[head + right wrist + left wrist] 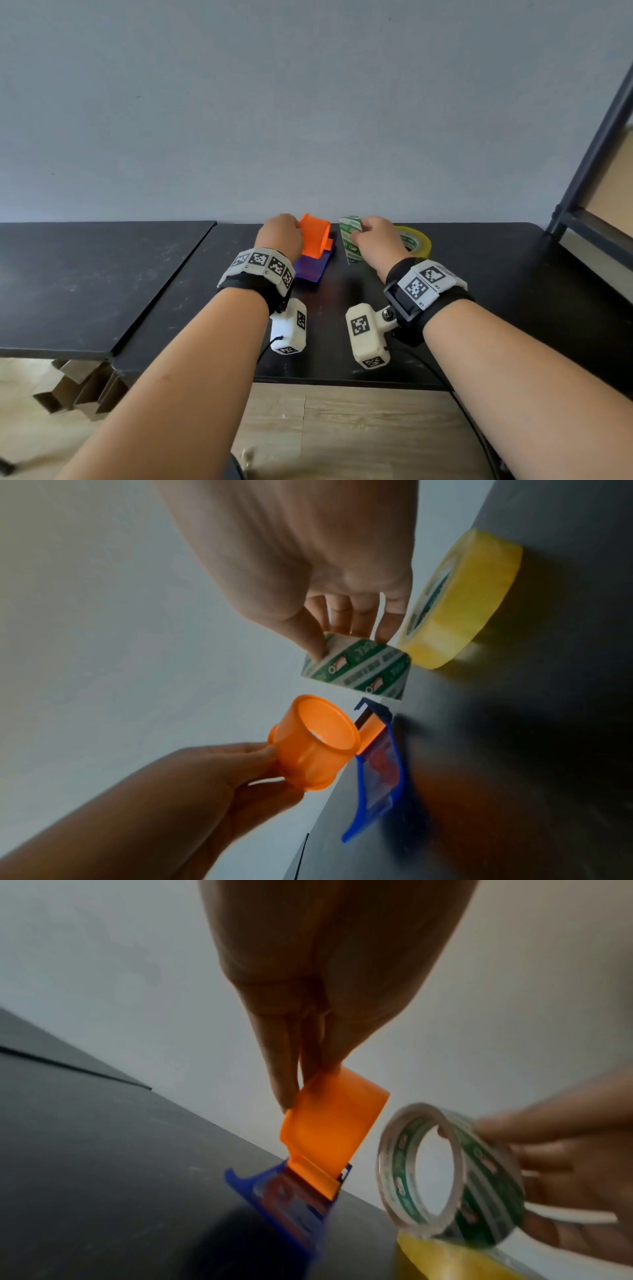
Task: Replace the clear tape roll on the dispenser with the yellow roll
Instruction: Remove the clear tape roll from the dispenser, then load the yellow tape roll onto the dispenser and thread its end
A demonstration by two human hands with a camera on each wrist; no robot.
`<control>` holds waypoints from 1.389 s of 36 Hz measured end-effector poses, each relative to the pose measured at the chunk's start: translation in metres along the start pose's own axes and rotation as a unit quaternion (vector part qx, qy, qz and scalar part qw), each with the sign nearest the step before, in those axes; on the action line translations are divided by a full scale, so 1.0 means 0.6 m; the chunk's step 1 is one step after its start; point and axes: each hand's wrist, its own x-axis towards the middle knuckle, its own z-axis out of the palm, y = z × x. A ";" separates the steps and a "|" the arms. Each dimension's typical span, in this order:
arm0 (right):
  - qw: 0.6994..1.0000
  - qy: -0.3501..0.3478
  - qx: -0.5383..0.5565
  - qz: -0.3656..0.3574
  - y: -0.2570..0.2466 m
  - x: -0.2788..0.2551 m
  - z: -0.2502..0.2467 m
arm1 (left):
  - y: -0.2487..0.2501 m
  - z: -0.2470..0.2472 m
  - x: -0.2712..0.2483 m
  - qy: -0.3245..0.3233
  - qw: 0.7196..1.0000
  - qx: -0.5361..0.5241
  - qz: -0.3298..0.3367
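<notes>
The tape dispenser has a blue base (310, 267) (291, 1204) (380, 772) and a bare orange drum (314, 240) (332, 1123) (315, 748). My left hand (279, 236) (301, 1085) (240, 767) grips the drum's left end. The clear roll (351, 240) (448, 1175) (359, 666), with its green-and-white printed core, is off the drum and held upright just right of it by my right hand (373, 236) (548, 1164) (346, 620), thumb and fingers pinching its rim. The yellow roll (416, 241) (455, 1259) (459, 599) lies flat on the table behind my right hand.
Everything sits near the far edge of a black table (479, 308) against a grey wall. A second black tabletop (85, 281) adjoins on the left. A dark metal shelf frame (589, 164) stands at the right. Wooden floor shows below the near table edge.
</notes>
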 end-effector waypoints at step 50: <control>0.926 0.140 -0.306 0.170 0.153 0.024 -0.216 | 0.160 0.158 0.006 -0.080 0.965 0.180 0.174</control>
